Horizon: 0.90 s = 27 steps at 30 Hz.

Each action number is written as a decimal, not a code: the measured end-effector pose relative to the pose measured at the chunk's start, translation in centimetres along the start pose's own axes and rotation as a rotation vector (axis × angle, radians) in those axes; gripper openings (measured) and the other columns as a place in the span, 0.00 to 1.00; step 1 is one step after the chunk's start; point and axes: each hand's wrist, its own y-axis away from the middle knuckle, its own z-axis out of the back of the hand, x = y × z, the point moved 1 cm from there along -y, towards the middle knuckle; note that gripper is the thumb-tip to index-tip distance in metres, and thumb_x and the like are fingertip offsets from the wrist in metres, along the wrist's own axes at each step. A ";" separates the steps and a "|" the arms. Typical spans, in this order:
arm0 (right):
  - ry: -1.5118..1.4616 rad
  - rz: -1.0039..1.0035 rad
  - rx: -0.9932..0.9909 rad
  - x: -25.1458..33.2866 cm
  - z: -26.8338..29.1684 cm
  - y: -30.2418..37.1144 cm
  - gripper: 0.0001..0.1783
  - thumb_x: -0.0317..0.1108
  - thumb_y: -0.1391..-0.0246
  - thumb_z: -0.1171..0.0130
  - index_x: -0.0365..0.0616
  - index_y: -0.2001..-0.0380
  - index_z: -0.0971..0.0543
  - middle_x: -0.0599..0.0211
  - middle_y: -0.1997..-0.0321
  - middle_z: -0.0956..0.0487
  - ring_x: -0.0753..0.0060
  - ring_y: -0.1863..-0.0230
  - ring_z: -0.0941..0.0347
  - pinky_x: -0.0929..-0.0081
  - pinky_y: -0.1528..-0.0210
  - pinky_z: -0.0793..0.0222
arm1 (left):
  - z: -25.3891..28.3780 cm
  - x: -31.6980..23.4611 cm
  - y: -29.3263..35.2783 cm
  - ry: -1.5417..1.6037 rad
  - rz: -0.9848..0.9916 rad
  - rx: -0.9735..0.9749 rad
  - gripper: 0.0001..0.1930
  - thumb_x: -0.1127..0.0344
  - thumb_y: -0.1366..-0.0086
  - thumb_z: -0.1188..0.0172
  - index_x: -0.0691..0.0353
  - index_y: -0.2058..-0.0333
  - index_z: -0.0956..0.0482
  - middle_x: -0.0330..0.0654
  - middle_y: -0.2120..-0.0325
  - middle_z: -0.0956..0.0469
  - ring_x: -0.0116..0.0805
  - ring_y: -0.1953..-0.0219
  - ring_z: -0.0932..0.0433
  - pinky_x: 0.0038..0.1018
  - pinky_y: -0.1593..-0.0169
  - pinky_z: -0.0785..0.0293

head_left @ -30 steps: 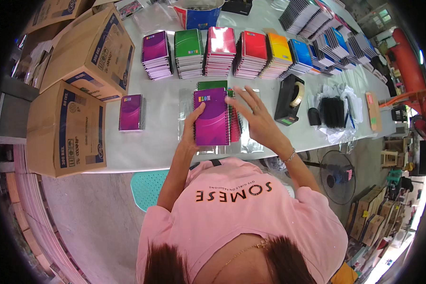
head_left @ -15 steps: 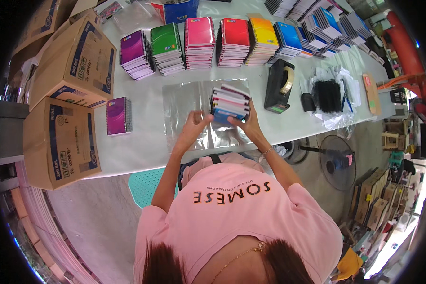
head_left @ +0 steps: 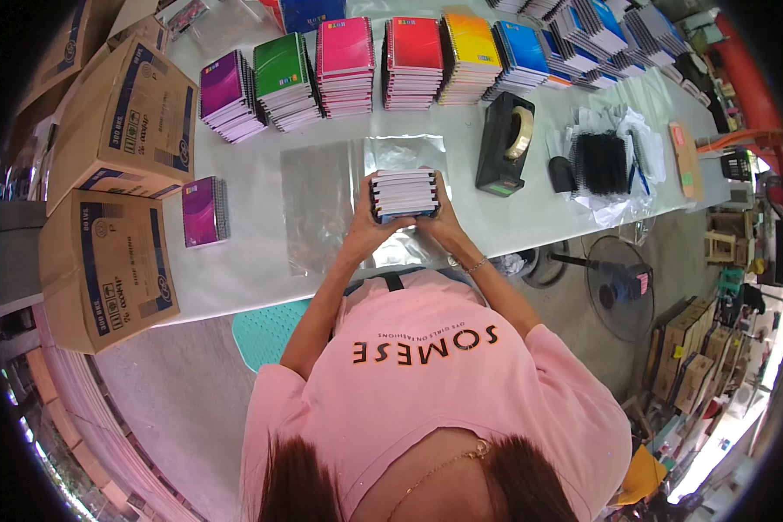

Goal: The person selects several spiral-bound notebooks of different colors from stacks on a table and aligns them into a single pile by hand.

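This looks like a workshop or small packing floor rather than a home or an office. Neat colour-sorted stacks of spiral notebooks [head_left: 345, 65] line a long, pale-covered surface [head_left: 239, 280], with more piled toward its far right. Clear plastic sheets [head_left: 319, 178] and a black tape dispenser [head_left: 498, 155] lie within reach, and big printed cardboard cartons [head_left: 123, 265] crowd the left end. Beyond, a round fan [head_left: 619, 289] stands on a bare grey floor [head_left: 170, 383], near more brown boxes [head_left: 680, 357] and a wooden stool [head_left: 720, 247].
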 end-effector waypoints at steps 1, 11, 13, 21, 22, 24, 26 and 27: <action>0.048 0.039 0.021 0.1 0.1 -0.1 0.45 0.22 0.67 0.33 0.45 0.44 0.46 0.64 0.50 0.33 0.71 0.48 0.36 0.73 0.45 0.38 | 0.1 -0.9 0.2 -0.086 -0.090 0.007 0.49 0.65 0.63 0.24 0.60 0.44 0.47 0.43 0.53 0.35 0.35 0.48 0.34 0.31 0.45 0.35; 0.117 -0.018 0.062 -1.9 0.1 -0.1 0.41 0.25 0.61 0.35 0.41 0.45 0.46 0.60 0.51 0.33 0.71 0.48 0.37 0.73 0.45 0.39 | 0.1 0.6 0.9 -0.157 -0.018 -0.061 0.45 0.69 0.61 0.26 0.60 0.46 0.46 0.43 0.55 0.32 0.34 0.51 0.31 0.29 0.47 0.33; 0.114 0.021 0.094 -3.2 0.3 -0.3 0.42 0.25 0.61 0.35 0.41 0.45 0.47 0.60 0.51 0.33 0.71 0.48 0.36 0.73 0.45 0.39 | 0.3 1.4 1.2 -0.193 -0.016 -0.064 0.45 0.70 0.60 0.26 0.61 0.45 0.46 0.43 0.55 0.32 0.34 0.51 0.31 0.29 0.48 0.32; 0.181 -0.057 0.261 -2.2 2.1 -0.4 0.52 0.24 0.60 0.36 0.43 0.37 0.58 0.61 0.43 0.38 0.69 0.41 0.43 0.73 0.39 0.47 | 0.5 1.8 1.2 -0.289 0.032 -0.027 0.43 0.72 0.58 0.28 0.62 0.46 0.47 0.45 0.55 0.31 0.35 0.50 0.30 0.29 0.49 0.31; 0.331 -0.020 0.243 -4.5 2.8 0.0 0.52 0.25 0.59 0.36 0.43 0.36 0.59 0.60 0.42 0.39 0.68 0.40 0.45 0.72 0.38 0.49 | 0.4 1.6 1.4 -0.272 0.061 -0.046 0.43 0.71 0.58 0.28 0.63 0.46 0.46 0.45 0.55 0.30 0.35 0.51 0.30 0.29 0.49 0.31; 0.304 -0.051 0.281 -2.8 3.5 0.3 0.52 0.24 0.59 0.36 0.42 0.36 0.59 0.60 0.40 0.40 0.68 0.39 0.47 0.71 0.37 0.52 | -0.4 0.4 1.9 -0.227 0.110 -0.089 0.42 0.71 0.58 0.28 0.63 0.47 0.46 0.46 0.55 0.29 0.35 0.52 0.29 0.29 0.49 0.31; 0.231 0.007 0.295 1.2 4.7 0.8 0.53 0.27 0.63 0.34 0.42 0.36 0.55 0.57 0.39 0.43 0.65 0.37 0.49 0.70 0.35 0.55 | -1.8 -1.4 1.6 0.021 0.152 -0.083 0.40 0.70 0.57 0.28 0.64 0.47 0.44 0.45 0.56 0.28 0.34 0.53 0.28 0.29 0.49 0.30; 0.231 0.003 0.295 3.9 5.5 1.0 0.53 0.28 0.64 0.33 0.42 0.36 0.54 0.55 0.38 0.44 0.63 0.36 0.51 0.70 0.35 0.56 | -2.6 -2.4 1.1 0.068 0.177 -0.074 0.39 0.70 0.56 0.28 0.64 0.47 0.43 0.44 0.56 0.28 0.33 0.53 0.28 0.30 0.49 0.30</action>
